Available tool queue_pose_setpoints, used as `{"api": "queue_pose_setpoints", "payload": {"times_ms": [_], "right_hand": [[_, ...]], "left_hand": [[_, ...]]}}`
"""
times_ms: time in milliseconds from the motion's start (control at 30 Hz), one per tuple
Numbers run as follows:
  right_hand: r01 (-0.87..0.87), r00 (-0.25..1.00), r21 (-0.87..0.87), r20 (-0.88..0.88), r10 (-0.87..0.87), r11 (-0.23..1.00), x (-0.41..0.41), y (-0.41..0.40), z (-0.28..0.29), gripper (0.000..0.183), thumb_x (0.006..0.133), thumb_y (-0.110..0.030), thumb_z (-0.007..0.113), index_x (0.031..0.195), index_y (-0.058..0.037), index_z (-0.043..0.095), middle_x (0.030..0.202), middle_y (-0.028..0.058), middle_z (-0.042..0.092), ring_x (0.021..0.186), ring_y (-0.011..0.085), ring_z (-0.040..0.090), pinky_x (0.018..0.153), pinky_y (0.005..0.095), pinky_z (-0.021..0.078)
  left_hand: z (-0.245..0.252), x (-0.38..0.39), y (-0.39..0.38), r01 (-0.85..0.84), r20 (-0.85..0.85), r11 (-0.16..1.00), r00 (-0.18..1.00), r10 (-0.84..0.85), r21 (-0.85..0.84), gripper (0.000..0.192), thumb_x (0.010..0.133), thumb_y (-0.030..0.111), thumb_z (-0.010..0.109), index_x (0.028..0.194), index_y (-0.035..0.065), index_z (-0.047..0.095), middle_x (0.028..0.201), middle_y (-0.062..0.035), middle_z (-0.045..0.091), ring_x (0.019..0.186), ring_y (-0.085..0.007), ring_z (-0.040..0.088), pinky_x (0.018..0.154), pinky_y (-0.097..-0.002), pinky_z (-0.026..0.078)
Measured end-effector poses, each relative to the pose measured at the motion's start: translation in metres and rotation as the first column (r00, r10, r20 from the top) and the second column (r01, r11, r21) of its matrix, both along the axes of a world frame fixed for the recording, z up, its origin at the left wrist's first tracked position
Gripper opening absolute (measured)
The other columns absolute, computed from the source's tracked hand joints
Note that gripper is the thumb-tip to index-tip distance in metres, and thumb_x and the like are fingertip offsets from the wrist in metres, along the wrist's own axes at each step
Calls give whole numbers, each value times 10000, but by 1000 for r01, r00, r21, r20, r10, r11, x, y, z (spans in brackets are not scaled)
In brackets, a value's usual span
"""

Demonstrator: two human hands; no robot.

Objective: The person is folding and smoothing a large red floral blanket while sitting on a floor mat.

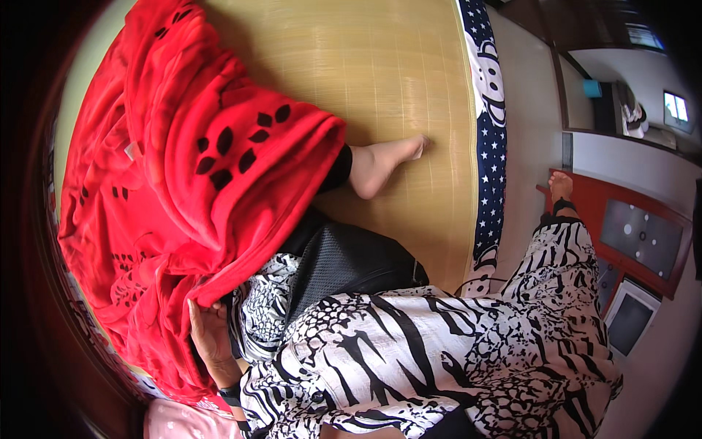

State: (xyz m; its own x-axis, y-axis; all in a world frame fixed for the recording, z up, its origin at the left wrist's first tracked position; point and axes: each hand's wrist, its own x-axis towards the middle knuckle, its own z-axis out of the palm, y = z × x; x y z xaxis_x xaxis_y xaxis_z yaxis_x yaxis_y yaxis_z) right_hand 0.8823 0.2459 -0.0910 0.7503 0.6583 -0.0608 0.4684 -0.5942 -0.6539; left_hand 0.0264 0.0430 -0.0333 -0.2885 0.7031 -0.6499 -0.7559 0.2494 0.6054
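Note:
My left hand (211,336), a black band on its wrist, is at the near edge of a red plush blanket (181,219) patterned with black leaves. Its fingers are curled at the blanket's edge, with the thumb on the other side. The blanket lies in loose folds to the left and over part of a black-clothed leg. My right hand (560,186) is stretched far out to the right, past the edge of the bed, with its fingers bent. It is too small to tell whether it holds anything.
A bare foot (384,162) rests on a woven straw mat (351,49). Black textured fabric (351,263) lies across my lap. Navy star-patterned cloth (490,181) borders the mat. Beyond the floor stands a red cabinet (598,197) with dark panels. Pink cloth (184,420) is at the lower left.

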Motion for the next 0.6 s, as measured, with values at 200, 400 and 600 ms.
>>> {"api": "queue_pose_setpoints", "payload": {"times_ms": [200,400,600], "right_hand": [[226,929,-413,363,-68,882,-51,1,13,147,823,-118,517,854,2,596,773,104,632,702,157,612,529,267,476],[-264,795,-449,400,456,854,29,10,-51,165,805,-137,563,887,3,592,786,68,621,707,142,587,569,242,461],[-355,934,-184,-121,337,917,-44,119,-74,185,842,-145,562,947,0,607,886,53,617,682,57,547,504,141,372]], "left_hand": [[3,-6,-6,21,0,1000,1000,-21,14,272,911,284,468,1062,67,532,969,-43,593,789,-138,522,751,-280,411],[2,-3,-15,-103,-57,975,994,94,-197,302,895,283,494,1090,56,535,1014,-66,596,896,-200,580,814,-344,451],[-9,8,-2,-32,41,999,999,30,30,403,912,400,413,1071,50,536,917,-82,625,800,-188,587,755,-312,461]]}}
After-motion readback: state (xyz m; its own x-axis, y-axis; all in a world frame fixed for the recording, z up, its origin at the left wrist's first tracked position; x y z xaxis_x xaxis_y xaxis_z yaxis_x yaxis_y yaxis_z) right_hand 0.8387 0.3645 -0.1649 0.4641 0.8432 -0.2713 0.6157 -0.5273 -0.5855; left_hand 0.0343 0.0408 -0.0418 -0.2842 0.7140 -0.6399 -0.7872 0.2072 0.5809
